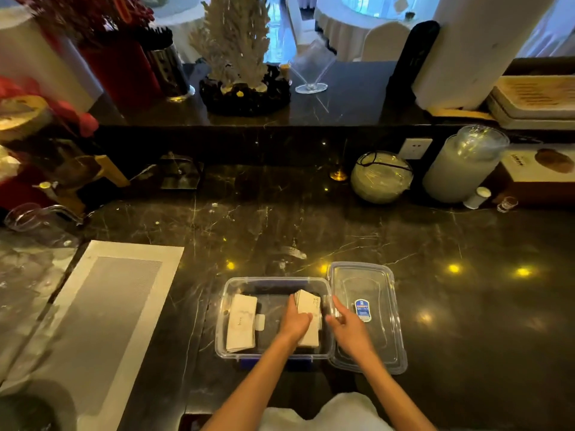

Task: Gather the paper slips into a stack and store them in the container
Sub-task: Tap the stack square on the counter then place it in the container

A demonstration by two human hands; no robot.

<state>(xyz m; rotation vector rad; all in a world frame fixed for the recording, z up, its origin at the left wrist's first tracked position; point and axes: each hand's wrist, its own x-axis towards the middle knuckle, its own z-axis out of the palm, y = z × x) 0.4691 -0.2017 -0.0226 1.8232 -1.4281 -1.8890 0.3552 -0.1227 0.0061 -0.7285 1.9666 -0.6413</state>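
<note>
The dark marble counter (435,306) spans the whole near field, with a raised ledge along its far side. A woven grey placemat (102,321) with a pale border lies on the counter at near left, angled.

The clear plastic container (222,325) sits near centre, open at the top, with blue latches on its near edge. Its clear lid (385,321) lies flat on the counter, touching the right side of the container, and bears a small blue label (363,310).

On the far right of the counter a frosted jug (460,169) stands against the ledge. To the left of the jug rests a rounded glass bowl (381,178) with a dark cord over it.

Inside the container, along the left wall, a first stack of paper slips (241,326) lies flat. A second stack of paper slips (312,309) is in the right half of the container, its far end tilted up and its near end low toward the floor of the container.

The left hand (295,321) reaches into the container and grasps the second stack, fingers wrapped along its left edge. The right hand (345,325) is over the right rim of the container and the lid, fingers loosely spread and holding nothing, with its fingertips (330,319) just beside the right edge of the second stack; contact cannot be determined.
</note>
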